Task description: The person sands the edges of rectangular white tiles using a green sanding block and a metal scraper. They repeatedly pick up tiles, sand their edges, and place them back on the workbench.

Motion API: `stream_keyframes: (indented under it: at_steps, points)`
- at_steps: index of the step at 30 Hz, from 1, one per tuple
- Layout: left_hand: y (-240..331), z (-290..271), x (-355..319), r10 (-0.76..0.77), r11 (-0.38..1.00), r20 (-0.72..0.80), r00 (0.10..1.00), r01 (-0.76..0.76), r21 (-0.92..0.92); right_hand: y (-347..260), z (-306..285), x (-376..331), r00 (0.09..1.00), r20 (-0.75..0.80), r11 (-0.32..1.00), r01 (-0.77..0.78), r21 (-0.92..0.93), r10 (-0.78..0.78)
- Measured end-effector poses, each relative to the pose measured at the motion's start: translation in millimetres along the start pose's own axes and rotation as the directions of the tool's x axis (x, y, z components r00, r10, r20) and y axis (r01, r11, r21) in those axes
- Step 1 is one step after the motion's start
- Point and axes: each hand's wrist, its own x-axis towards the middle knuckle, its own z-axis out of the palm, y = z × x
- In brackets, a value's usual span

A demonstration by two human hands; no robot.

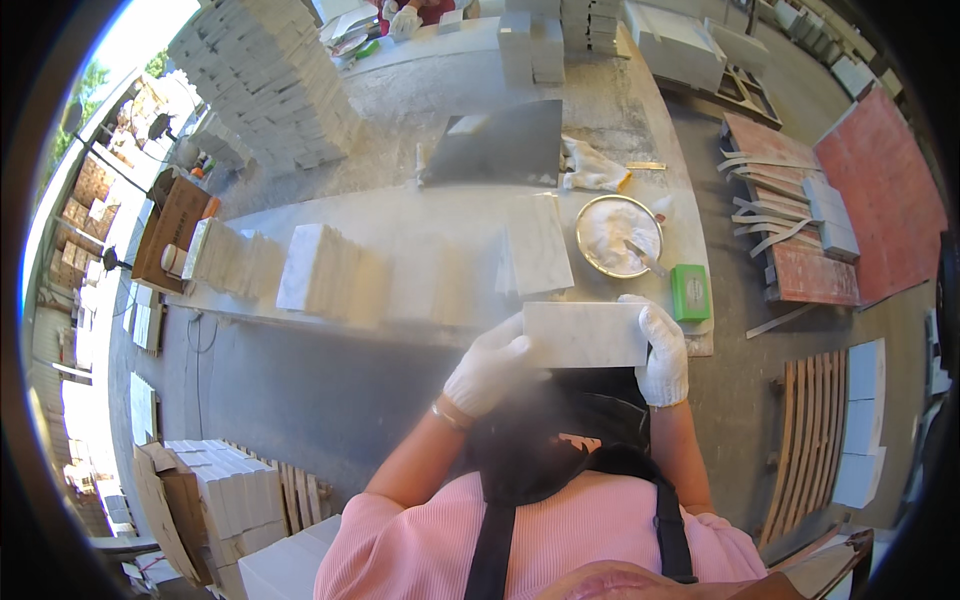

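Note:
A pale grey-white rectangular stone tile is held level in front of my chest, at the near edge of the workbench. My left hand, in a white knitted glove, grips its left end. On the opposite end my right hand, gloved the same way, has its fingers wrapped round the edge. Just beyond the tile stands a round bowl of white powder or paste with a scraper-like tool in it. A green box lies close to my right hand. Several upright tiles lean together beyond my left hand.
More rows of tiles stand along the bench to the left. Behind them are a dark sheet, a loose white glove and a tall tile stack. Across the bench another person's gloved hand shows. A wooden pallet stands at right.

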Motion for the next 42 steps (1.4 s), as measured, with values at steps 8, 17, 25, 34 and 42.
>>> stream_keyframes:
  at_steps: [8, 17, 25, 34, 42]
  points:
    - [9, 15, -2, 0.050, 0.987, 0.110, 0.993, -0.033, -0.156, -4, 2, -2, 0.997, -0.052, 0.985, -0.050, 0.163, 0.059]
    - [3, 11, 3, 0.005, 0.952, 0.095, 0.995, 0.025, -0.304, -3, -3, -4, 0.999, -0.044, 0.993, -0.003, 0.116, 0.008]
    - [0, 6, 2, -0.020, 0.928, 0.097, 0.995, 0.054, -0.368, -7, -1, -4, 0.999, 0.025, 0.995, -0.030, 0.097, 0.028]
    - [0, 4, 1, -0.007, 0.927, 0.099, 0.995, 0.044, -0.373, -8, 1, -6, 0.998, 0.040, 0.995, -0.047, 0.083, 0.044]
    - [-8, -2, 3, 0.051, 0.921, 0.082, 0.995, -0.015, -0.388, -19, 10, -11, 0.997, 0.042, 0.998, -0.064, 0.011, 0.064]
